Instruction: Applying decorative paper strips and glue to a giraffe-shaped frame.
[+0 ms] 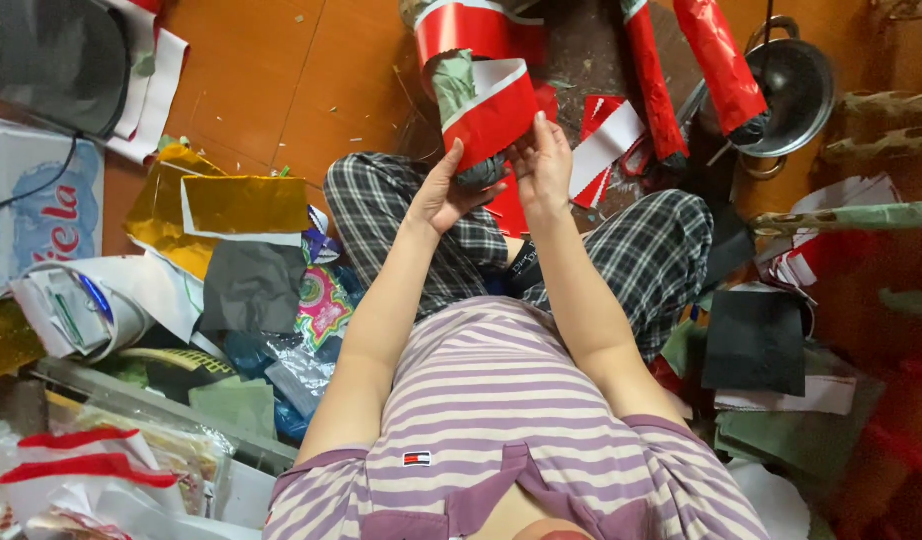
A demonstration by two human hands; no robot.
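I sit cross-legged on an orange floor in plaid trousers and a striped purple shirt. Both my hands hold a stick-like roll (478, 172) being wrapped in red-and-white glossy paper (493, 113), with a green paper end at its top. My left hand (443, 190) grips the dark lower end of the roll from the left. My right hand (544, 160) presses the paper's edge from the right. Red paper scraps lie on the floor right under the roll.
Two red-wrapped rolls (716, 60) lean at the top right beside a metal pot (796, 85). Gold foil sheets (243, 203), a dark sheet (249, 285) and mixed paper litter the left. A black sheet (753, 340) and green paper lie at the right.
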